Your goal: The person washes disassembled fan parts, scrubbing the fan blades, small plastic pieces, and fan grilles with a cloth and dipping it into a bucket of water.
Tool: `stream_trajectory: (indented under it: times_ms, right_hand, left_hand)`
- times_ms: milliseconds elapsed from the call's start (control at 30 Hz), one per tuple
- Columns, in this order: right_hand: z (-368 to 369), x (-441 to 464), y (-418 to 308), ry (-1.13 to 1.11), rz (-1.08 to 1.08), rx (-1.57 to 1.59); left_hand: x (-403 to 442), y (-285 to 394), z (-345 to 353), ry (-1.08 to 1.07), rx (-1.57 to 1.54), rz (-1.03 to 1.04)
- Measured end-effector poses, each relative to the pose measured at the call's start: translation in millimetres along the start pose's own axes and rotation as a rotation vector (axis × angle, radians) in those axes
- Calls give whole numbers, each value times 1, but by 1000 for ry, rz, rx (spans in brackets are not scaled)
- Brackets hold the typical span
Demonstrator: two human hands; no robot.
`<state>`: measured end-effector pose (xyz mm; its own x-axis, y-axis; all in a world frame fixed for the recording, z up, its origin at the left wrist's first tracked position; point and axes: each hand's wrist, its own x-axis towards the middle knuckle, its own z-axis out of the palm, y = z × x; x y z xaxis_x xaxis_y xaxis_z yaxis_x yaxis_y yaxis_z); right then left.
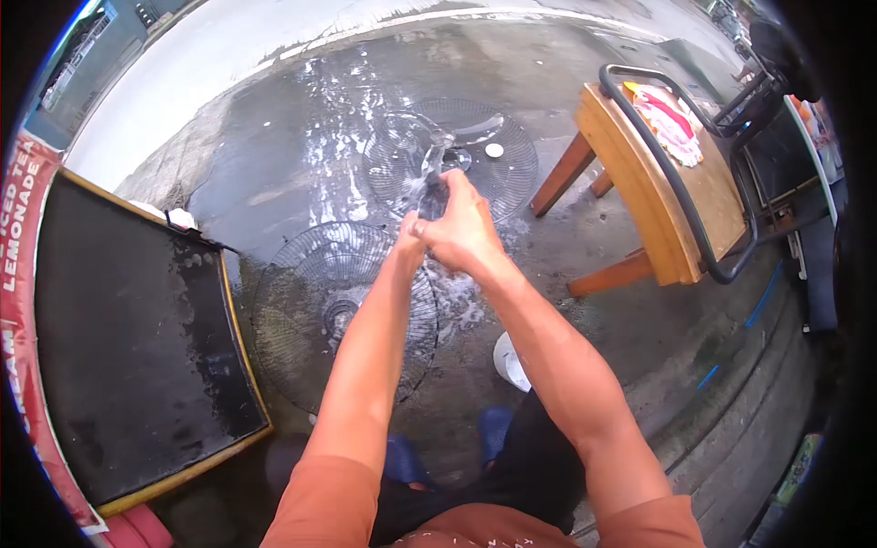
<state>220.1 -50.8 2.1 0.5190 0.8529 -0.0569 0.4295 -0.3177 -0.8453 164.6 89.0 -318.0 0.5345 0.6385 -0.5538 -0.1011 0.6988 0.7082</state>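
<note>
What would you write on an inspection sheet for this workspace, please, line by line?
Surface: the ground is wet, with foam near the hands.
Work items: near fan grille and far fan grille lie on the ground; a clear object, perhaps a fan blade, is held above.
Clutter: white container near the feet; small white disc at the far grille.
Hands: right hand grips the clear object; left hand is close against it, fingers mostly hidden.
Cables: nothing seen clearly.
Surroundings: framed black board and lettered red banner at left; wooden table with a red-and-white cloth at right.
</note>
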Motion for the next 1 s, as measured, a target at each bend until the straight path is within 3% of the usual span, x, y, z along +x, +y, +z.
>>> stream_trajectory:
  times_ms: [67, 167, 200, 233, 267, 333, 367, 400, 433, 500, 533, 600, 700, 767, 833, 900, 967, 1000]
  right_hand:
    - [-13, 5, 10, 85, 39, -12]
    - [-34, 17, 24, 159, 60, 34]
    - [-35, 24, 38, 208, 45, 26]
    - [-29, 50, 74, 227, 141, 270]
    - [-31, 59, 80, 237, 180, 362]
    - [-39, 60, 71, 192, 276, 577]
    - [-48, 56, 59, 136, 334, 700]
    - [-45, 66, 70, 141, 379, 772]
    - [-47, 70, 76, 83, 403, 906]
    - [-48, 63, 67, 41, 393, 1093]
    - [-49, 65, 65, -93, 398, 1135]
    - [-45, 69, 76, -142, 363, 1029]
    - [-44, 72, 78, -117, 390, 1017]
    - [-50, 68, 71, -73, 385, 1020]
    - [-61, 62, 72, -41, 344, 1012]
    - [-75, 54, 70, -32, 308, 985]
    - [-89, 47, 72, -44, 282, 898]
    - [-95, 44, 81, -75, 229, 712]
  left_hand:
    - [2, 10, 32, 21, 39, 26]
    - [-35, 30, 63, 183, 565, 219]
    - [-22, 14, 43, 254, 754, 258]
    - [-21, 7, 17, 342, 949, 292]
    - [-56, 24, 17, 304, 923, 342]
    - [-56, 39, -35, 132, 448, 137]
    - [-119, 79, -1, 420, 830, 186]
    - [-121, 77, -31, 423, 1042, 445]
    - [-131, 89, -49, 469, 1176, 448]
    - [-155, 111, -78, 527, 1185, 263]
    - [-167, 121, -83, 527, 1311, 183]
    - [-189, 138, -91, 510, 1552, 10]
    - [-207, 162, -120, 157, 1886, -128]
    - [-224, 167, -149, 103, 1773, 13]
    - [-248, 157, -180, 235, 1610, 188]
    - [-280, 136, -219, 347, 1677, 335]
    - [-316, 97, -263, 507, 1600, 318]
    - [-337, 74, -283, 543, 1604, 336]
